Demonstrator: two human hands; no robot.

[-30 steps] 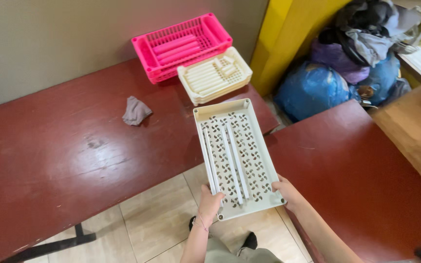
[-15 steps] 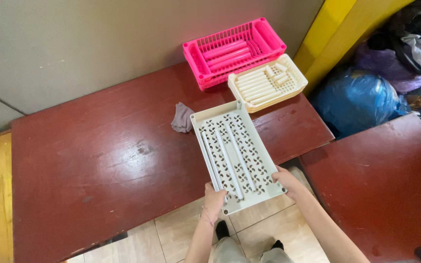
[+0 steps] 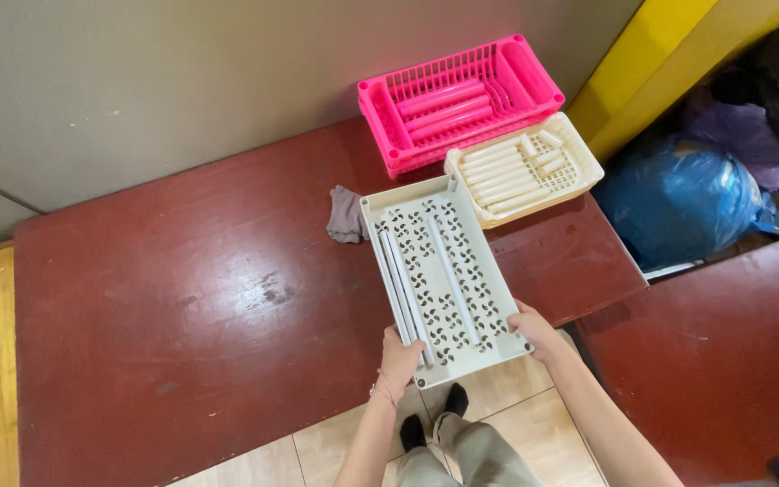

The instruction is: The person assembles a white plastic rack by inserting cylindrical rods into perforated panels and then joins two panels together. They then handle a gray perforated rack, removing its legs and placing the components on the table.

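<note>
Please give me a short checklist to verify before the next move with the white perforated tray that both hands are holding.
1. Left hand grips the near edge of the white tray: ok.
2. Right hand holds the near right corner: ok.
3. Loose rods lying in the tray are secured: cannot tell.
4. Tray fully supported by the table: not ok, the near end overhangs.
5. Grey cloth clear of the tray: not ok, it touches the far left corner.

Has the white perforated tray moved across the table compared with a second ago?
Yes. The white tray, held by both hands, has shifted left along the red table, ending beside the grey cloth and overlapping the cream basket.
</note>
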